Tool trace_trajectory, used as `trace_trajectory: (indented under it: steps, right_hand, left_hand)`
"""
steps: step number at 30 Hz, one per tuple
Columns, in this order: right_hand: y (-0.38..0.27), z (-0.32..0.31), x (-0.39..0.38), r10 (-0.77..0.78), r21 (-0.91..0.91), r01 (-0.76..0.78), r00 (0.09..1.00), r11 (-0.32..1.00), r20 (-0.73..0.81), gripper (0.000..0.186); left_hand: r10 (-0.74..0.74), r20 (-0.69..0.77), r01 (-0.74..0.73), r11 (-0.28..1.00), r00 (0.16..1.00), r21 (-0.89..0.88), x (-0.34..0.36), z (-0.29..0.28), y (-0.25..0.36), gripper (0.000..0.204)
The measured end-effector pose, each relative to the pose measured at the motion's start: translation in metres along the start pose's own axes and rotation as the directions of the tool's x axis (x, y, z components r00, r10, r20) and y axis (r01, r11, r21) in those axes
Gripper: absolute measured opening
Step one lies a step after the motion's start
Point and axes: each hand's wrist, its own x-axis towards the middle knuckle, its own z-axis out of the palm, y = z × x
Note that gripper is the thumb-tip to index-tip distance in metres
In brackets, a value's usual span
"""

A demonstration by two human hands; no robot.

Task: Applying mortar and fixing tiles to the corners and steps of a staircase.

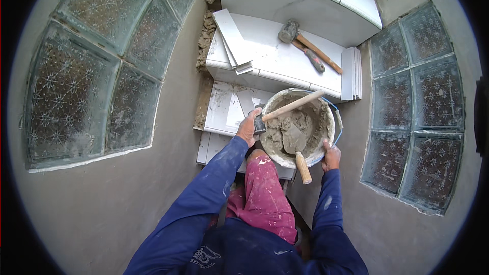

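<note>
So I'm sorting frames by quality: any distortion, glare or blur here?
Head view: strong fisheye bending, the glass-block windows bow toward the black rim; even daylight, no harsh glare on the white tiles; bucket and both hands sharp.

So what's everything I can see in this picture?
Round grey mortar-caked bucket: one, with a blue handle, resting against the knee, between both hands.
Wet grey mortar: one mass, inside the bucket.
Wooden-handled trowel: one, blade in the mortar, handle over the near rim.
Long wooden-handled tool: one, lying across the bucket.
Rubber mallet: one, grey head, wooden handle, on the white tiled step.
Small dark-handled tool: one, beside the mallet.
White tile pieces: several, stacked on the step; more stand on edge at its right end.
Patterned glass-block windows: two, greenish, on both side walls.
Left hand: on the bucket's left rim.
Right hand: on its right rim.
</note>
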Motion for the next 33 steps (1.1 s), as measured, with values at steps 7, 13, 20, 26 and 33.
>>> trace_trajectory:
  steps: [7,13,20,26,33]
  right_hand:
    - [-0.166,0.037,-0.078,-0.127,0.023,0.126,0.991,0.992,0.052,0.035]
    - [-0.320,0.104,-0.121,-0.304,0.236,0.251,0.927,0.939,0.220,0.051]
    - [-0.449,0.133,0.024,-0.646,0.627,0.271,0.572,0.731,0.506,0.033]
    - [-0.501,0.225,0.138,-0.537,0.583,-0.080,0.306,0.808,0.786,0.027]
    - [-0.525,0.241,0.190,-0.382,0.382,-0.020,0.025,0.924,0.924,0.032]
  left_hand:
    - [0.066,0.106,-0.066,0.998,0.992,0.000,-0.096,0.079,0.088,0.022]
    - [0.375,0.343,-0.300,0.920,0.861,-0.253,-0.124,0.182,0.208,0.018]
    - [0.607,0.453,-0.536,0.793,0.653,-0.290,-0.091,0.313,0.361,0.021]
    - [0.622,0.302,-0.577,0.783,0.722,-0.232,-0.019,0.369,0.416,0.017]
    - [0.608,0.299,-0.547,0.793,0.735,-0.268,0.029,0.357,0.438,0.021]
